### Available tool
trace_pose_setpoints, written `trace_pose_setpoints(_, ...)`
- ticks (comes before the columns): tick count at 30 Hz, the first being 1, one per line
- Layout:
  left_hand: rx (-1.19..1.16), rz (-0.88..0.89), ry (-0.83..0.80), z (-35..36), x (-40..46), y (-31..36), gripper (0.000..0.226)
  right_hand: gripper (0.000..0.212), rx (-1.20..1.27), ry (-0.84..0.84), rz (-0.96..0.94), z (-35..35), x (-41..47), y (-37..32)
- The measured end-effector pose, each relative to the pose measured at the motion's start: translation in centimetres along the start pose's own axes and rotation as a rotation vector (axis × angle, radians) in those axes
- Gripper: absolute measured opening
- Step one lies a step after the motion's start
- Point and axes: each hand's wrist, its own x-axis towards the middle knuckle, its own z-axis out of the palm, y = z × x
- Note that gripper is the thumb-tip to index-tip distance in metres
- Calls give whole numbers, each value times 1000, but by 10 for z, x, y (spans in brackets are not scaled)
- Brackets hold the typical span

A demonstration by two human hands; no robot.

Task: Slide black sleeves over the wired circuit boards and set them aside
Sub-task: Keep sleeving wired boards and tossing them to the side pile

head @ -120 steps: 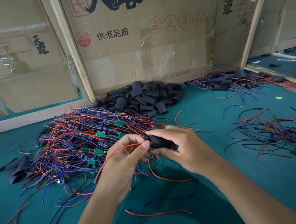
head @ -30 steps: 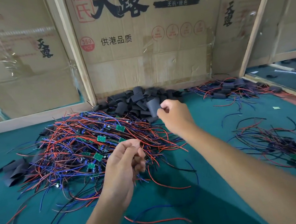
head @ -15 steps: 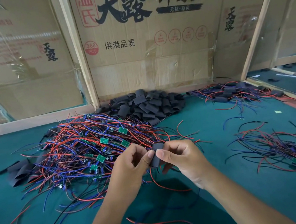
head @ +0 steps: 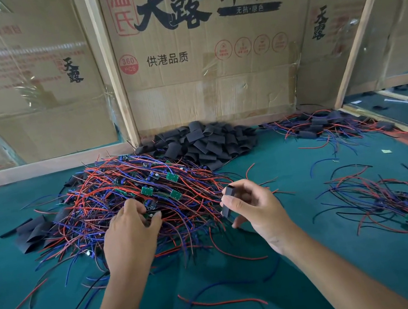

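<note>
Pinching one black sleeve (head: 228, 201) upright between thumb and fingers, the right hand (head: 254, 209) hovers just right of the tangled pile of wired circuit boards (head: 135, 199) on the green worktop (head: 305, 258). The left hand (head: 127, 234) reaches into that pile, its fingertips curled round a small green board that the fingers and wires mostly hide. More loose sleeves (head: 203, 141) are heaped behind the pile against the cardboard wall (head: 212, 73).

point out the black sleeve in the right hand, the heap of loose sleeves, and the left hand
black sleeve (head: 228, 199), head view, on its flat middle above the thumb
heap of loose sleeves (head: 204, 145), head view, on a sleeve near the heap's centre
left hand (head: 127, 234), head view, on the back of the hand
</note>
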Motion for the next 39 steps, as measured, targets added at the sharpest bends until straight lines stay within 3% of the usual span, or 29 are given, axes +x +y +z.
trace_pose_setpoints(4,81,-87,10,1,1,-3,48,31,-98,-16,-4,0,0,7)
trace_pose_setpoints(11,70,-52,-16,-10,1,5,38,32,-130,20,-8,-3,2,9)
trace_pose_setpoints(16,-267,121,119,-18,-10,29,20,33,-188,110,-29,-10,4,6)
trace_pose_setpoints(19,-455,160,84,-20,-15,37,18,34,-183,141,-28,-12,6,5)
trace_pose_setpoints(25,-1083,96,-23,-30,-14,45,18,38,-187,129,-6,-12,6,6)
trace_pose_setpoints(31,-1411,57,-80,-35,-17,53,65,38,-196,68,-5,-9,5,9)
trace_pose_setpoints(34,-1509,-25,-84,-37,-16,55,75,37,-246,63,-20,-10,5,9)
trace_pose_setpoints(39,-1695,-219,-89,-43,-9,50,51,39,-378,-14,-50,-6,3,10)
